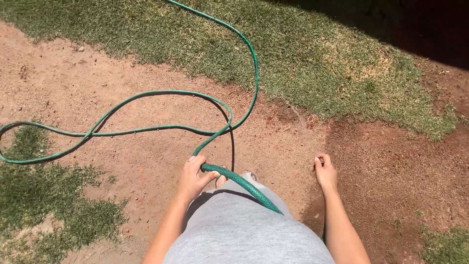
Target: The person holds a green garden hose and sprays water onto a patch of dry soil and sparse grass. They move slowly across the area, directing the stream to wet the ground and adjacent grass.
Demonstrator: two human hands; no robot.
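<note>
Left hand (193,178) wrapping its grip around a green ribbed garden hose (146,128), hose looping over bare red dirt (161,166) toward ten o'clock, trailing up across grass (312,63) at twelve, right hand (326,172) curling loosely, holding nothing, at four o'clock

Left hand (194,177) fingers curled closed, right hand (326,172) loosely curled, arms lowered

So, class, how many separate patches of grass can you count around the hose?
3. One broad strip runs across the top, one patch lies at lower left beside the green hose, and a small one sits in the bottom right corner. More may lie outside view.
</note>
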